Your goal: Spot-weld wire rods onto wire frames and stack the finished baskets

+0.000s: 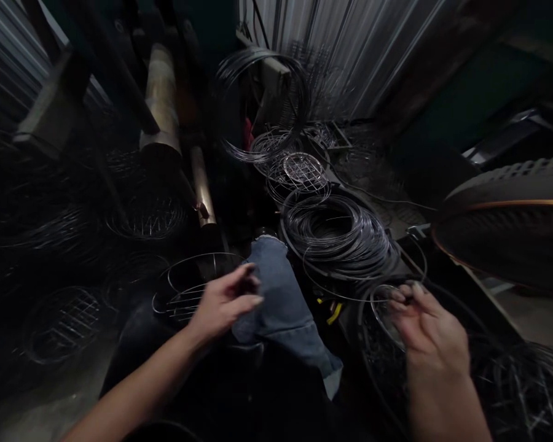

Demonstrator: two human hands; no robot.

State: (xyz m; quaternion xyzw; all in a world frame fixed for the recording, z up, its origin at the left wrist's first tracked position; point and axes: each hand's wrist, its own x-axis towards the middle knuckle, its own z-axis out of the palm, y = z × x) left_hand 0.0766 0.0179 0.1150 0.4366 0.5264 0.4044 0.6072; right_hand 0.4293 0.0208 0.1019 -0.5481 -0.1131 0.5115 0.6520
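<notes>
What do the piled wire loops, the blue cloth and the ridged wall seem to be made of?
Piled wire loops: probably steel, bare grey; thin strands shine like metal.
Blue cloth: likely denim, matt and faded; a seam and soft folds show.
Ridged wall: perhaps sheet metal, dull silver; pale streaks follow the ridges.

Dim light left much of the scene — the left side especially — in near-black shadow. Faint highlights streaked the corrugated wall (373, 37) and wire coil (364, 248); the left hand (223, 302) and right hand (435, 334) showed paler. Wide-angle distortion and blur stretched the edges.
</notes>
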